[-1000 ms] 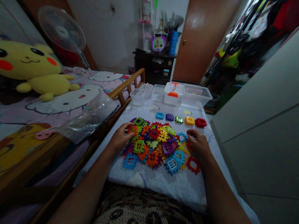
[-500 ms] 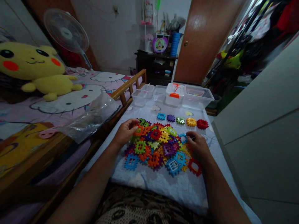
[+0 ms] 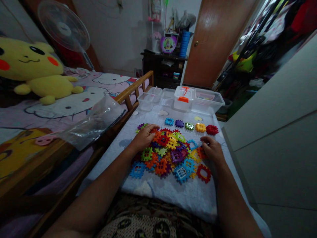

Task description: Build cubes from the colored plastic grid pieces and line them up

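A heap of colourful interlocking plastic blocks, square with toothed edges and window-like cut-outs, lies on the cloth-covered table. My left hand reaches over the heap's left side, its fingers loosely bent and apart beside an orange block. At the heap's right side is my right hand, thumb and fingers parted with nothing visible between them. Under its fingertips lies another orange block, partly hidden. Closer to me are a red block with an oval opening and a blue block with a white window.
Behind the heap runs a row of blue, purple, green, yellow and red blocks. Clear plastic containers and a box with an orange latch stand at the far end. A wooden bed rail borders the left side.
My left hand has shifted right, further over the heap, uncovering purple and green blocks behind it. My right hand has drawn slightly away from the light-blue block. The view has shifted slightly.
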`<state>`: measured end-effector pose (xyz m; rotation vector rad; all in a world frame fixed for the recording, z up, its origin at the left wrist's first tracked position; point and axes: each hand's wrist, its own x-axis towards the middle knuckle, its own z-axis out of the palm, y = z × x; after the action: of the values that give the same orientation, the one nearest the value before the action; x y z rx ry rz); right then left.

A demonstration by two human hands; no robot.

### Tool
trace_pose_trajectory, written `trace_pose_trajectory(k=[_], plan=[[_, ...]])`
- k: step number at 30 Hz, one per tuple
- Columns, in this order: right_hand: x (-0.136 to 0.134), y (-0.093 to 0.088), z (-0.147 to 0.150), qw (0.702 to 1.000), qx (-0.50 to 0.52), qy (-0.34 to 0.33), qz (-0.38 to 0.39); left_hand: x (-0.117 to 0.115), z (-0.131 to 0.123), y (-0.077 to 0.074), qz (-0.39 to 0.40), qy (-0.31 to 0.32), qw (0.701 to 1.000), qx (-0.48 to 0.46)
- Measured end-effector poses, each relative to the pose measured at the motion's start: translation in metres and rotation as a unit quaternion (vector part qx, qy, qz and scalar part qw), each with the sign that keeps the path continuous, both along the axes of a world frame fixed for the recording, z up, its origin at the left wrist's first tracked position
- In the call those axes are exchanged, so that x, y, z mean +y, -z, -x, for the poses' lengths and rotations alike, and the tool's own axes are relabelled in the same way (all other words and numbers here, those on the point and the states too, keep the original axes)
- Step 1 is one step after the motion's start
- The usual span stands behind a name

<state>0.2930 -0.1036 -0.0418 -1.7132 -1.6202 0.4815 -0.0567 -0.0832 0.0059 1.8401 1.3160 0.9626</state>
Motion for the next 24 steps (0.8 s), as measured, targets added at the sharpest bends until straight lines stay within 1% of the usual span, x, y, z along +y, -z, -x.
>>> trace_pose_trajectory(k=[4, 7, 9, 11, 13, 14, 17, 20, 22, 24], plan=[[0.000, -0.001, -0.004, 1.000, 0.008, 0.021, -0.005, -0.006, 0.006, -0.002, -0.045, 0.016, 0.998, 0.044], [0.001, -0.002, -0.010, 1.000, 0.005, 0.024, 0.004, -0.014, 0.014, -0.004, -0.044, 0.009, 0.997, 0.065], [0.000, -0.003, -0.016, 0.999, -0.013, -0.007, 0.040, -0.021, 0.020, -0.006, -0.033, 0.011, 0.997, 0.073], [-0.002, -0.005, -0.023, 0.993, -0.047, -0.065, 0.084, -0.027, 0.025, -0.008, -0.026, 0.016, 0.997, 0.077], [-0.006, -0.006, -0.028, 0.985, -0.081, -0.112, 0.100, -0.031, 0.030, -0.009, -0.025, 0.018, 0.996, 0.080], [-0.007, -0.007, -0.030, 0.983, -0.095, -0.123, 0.098, -0.032, 0.031, -0.010, -0.024, 0.017, 0.996, 0.082], [-0.011, -0.007, -0.031, 0.980, -0.113, -0.133, 0.095, -0.034, 0.032, -0.010, -0.014, 0.011, 0.996, 0.085], [-0.011, -0.006, -0.029, 0.980, -0.111, -0.138, 0.092, -0.031, 0.028, -0.010, -0.006, 0.014, 0.996, 0.090], [-0.010, -0.007, -0.027, 0.982, -0.096, -0.142, 0.085, -0.026, 0.024, -0.009, -0.008, 0.024, 0.995, 0.101], [-0.009, -0.009, -0.027, 0.985, -0.057, -0.141, 0.086, -0.019, 0.021, -0.008, -0.013, 0.049, 0.992, 0.120]])
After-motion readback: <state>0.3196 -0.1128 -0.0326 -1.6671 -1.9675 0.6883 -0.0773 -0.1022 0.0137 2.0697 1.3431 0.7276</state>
